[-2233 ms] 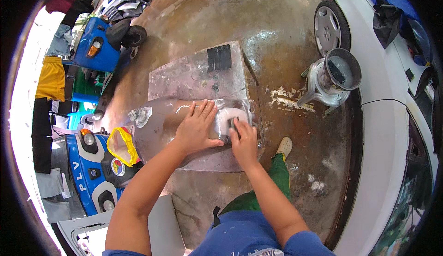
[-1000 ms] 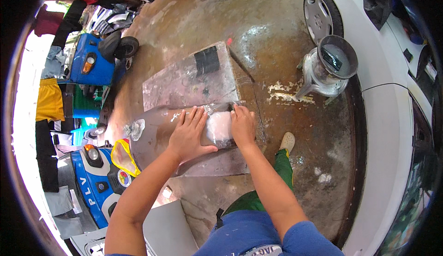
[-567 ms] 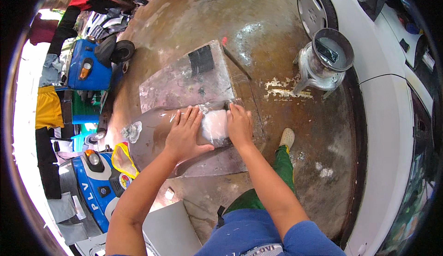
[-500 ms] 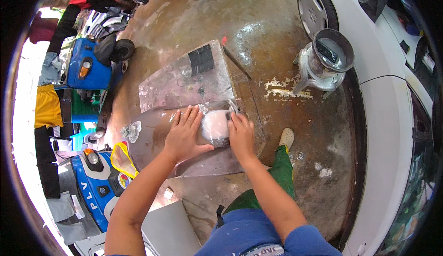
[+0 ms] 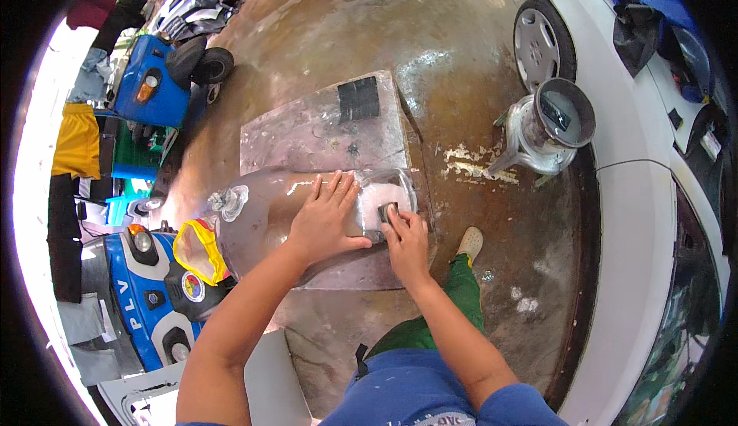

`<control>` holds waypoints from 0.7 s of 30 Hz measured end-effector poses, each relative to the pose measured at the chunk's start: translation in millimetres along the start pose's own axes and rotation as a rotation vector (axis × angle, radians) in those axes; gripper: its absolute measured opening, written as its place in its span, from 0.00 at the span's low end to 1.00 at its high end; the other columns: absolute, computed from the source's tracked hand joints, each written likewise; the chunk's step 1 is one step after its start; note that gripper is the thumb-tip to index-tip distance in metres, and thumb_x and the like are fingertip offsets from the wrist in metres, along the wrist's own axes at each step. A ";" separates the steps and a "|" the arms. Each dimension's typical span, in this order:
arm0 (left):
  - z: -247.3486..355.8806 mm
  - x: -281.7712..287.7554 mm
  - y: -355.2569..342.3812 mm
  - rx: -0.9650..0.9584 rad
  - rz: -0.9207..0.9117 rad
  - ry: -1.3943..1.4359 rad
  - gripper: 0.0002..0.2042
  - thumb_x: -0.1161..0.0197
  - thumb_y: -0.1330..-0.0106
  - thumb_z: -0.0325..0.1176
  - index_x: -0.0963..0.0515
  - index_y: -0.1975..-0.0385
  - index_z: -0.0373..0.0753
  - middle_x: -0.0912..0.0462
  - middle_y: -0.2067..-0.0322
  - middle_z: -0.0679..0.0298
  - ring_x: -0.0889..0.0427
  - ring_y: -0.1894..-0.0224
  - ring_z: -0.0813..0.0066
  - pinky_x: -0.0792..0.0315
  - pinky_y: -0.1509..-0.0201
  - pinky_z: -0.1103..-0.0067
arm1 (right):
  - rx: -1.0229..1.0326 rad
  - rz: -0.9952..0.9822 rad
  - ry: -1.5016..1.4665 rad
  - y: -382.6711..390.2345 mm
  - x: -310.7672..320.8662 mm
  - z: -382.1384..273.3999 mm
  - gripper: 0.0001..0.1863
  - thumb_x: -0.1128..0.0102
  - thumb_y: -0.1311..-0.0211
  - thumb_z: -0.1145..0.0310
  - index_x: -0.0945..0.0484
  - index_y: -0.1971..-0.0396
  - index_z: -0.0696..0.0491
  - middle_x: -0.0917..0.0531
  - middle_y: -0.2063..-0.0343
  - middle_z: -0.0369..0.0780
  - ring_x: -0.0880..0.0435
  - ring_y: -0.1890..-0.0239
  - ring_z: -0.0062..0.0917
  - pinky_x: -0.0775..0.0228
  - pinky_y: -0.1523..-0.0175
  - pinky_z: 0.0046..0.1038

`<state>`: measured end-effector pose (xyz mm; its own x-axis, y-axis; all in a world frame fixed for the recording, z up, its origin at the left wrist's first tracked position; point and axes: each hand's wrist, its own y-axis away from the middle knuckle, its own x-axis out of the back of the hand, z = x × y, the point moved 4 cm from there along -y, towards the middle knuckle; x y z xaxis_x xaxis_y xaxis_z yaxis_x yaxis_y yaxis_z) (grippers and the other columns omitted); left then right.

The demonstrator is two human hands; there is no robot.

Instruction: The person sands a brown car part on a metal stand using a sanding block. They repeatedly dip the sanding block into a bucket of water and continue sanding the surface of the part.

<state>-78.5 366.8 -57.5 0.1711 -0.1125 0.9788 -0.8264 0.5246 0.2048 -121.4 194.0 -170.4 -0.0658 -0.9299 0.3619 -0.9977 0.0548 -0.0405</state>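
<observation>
A glossy grey-brown curved panel (image 5: 257, 234) lies on a worn board, its surface wet-looking. Near its right end is a whitish patch (image 5: 373, 194) that resembles filler. My left hand (image 5: 327, 222) rests flat on the panel just left of this patch, fingers stretched out and thumb spread. Between the fingers of my right hand (image 5: 408, 248) is a small dark flat pad (image 5: 387, 212), perhaps folded sandpaper, pressed on the lower right part of the patch. A second, pale patch (image 5: 230, 202) marks the panel's left end.
The stained board (image 5: 296, 138) carries a black square (image 5: 359, 99) at its far side. To the right, a round container (image 5: 570, 92) of cloudy liquid with a dark piece inside sits on a stand (image 5: 530, 145), beside a white car (image 5: 634, 195). Blue vehicles (image 5: 150, 88) line the left.
My right hand has moved with the dark pad from the patch's right edge nearer to me and inward over the patch. My left hand stays flat. The whole view has shifted slightly.
</observation>
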 end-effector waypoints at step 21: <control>-3.2 -5.7 -3.3 -0.013 0.025 0.023 0.58 0.33 0.45 0.75 0.34 0.26 0.29 0.35 0.24 0.45 0.43 0.18 0.47 0.52 0.16 0.50 | 0.075 -0.017 0.012 -68.1 -15.7 10.7 0.20 0.31 0.32 0.62 0.13 0.43 0.54 0.16 0.51 0.47 0.21 0.45 0.44 0.29 0.37 0.44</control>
<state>-75.0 368.4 -63.7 0.1625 -0.0799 0.9835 -0.8238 0.5376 0.1798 -52.3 201.0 -183.3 -0.0495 -0.9261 0.3740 -0.9945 0.0113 -0.1038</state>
